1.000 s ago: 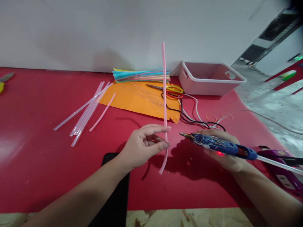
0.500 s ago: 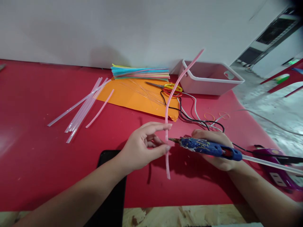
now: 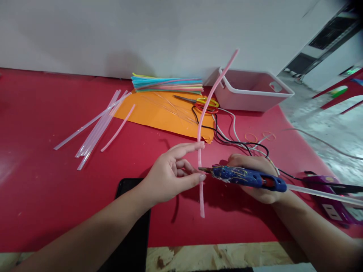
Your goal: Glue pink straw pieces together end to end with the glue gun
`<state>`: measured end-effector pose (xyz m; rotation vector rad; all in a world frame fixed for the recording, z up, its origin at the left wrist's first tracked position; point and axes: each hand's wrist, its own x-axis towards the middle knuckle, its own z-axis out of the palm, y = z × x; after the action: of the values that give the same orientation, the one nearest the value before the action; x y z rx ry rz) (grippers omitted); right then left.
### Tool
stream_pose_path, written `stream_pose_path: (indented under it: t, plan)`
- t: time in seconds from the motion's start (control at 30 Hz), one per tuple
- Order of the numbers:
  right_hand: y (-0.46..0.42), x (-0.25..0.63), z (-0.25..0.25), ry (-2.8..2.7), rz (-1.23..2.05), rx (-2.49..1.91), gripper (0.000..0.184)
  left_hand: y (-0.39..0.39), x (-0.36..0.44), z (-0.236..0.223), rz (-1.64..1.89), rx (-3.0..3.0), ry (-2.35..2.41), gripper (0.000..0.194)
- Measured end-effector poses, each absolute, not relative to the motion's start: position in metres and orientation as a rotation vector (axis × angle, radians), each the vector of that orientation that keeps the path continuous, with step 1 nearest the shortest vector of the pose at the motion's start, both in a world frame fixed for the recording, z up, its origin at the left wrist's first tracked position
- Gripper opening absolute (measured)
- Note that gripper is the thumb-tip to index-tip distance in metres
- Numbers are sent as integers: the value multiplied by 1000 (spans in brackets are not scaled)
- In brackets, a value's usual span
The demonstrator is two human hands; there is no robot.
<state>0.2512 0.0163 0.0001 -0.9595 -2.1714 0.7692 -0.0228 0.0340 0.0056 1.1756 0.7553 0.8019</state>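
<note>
Between its thumb and fingers, my left hand pinches a long pink pipe cleaner, which stands up in a curve with its short end hanging below the thumb. My right hand is closed around a blue hot glue gun marked with dried glue. The gun's metal nozzle points left and meets the pipe cleaner between my left thumb and fingertips; whether glue is coming out is too small to tell. A clear glue stick sticks out of the gun's back end.
Several clear glue sticks and a short pink pipe cleaner lie left. Behind are an orange envelope, scissors, coloured pipe cleaners and a pink bin. Cables and a purple power strip lie right; a black tablet-like object is in front.
The glue gun has moved slightly left, its nozzle now at the pipe cleaner. The pipe cleaner's upper end has shifted a little left and up. Both hands keep their hold.
</note>
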Motion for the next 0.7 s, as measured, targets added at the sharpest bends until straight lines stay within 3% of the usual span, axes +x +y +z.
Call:
stream_pose_path:
  t: [0.7]
  plan:
    - [18, 255, -4, -2195, 756, -974, 17, 32, -24, 5, 765, 1181, 738, 74]
